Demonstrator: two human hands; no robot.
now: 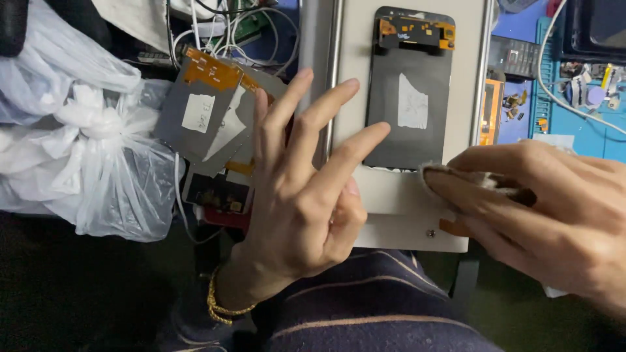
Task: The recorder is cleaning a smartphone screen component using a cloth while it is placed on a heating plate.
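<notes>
A dark phone screen panel [409, 91] lies back-up on a pale metal plate [398, 199], near that plate's front edge, with an orange flex strip along its far end and a white sticker mid-back. The right hand [548, 208] pinches a small stained cloth [450, 179] between thumb and fingers, pressed on the plate just at the panel's near edge. The left hand [303, 189] is spread open, holding nothing, fingertips hovering by the panel's left side. The panel looks thin, light and brittle, probably best gripped by its long edges, clear of the flex. A stack of similar panels [208, 117] sits left; what lies beneath it is hidden, and the worktop's right side is cut off
</notes>
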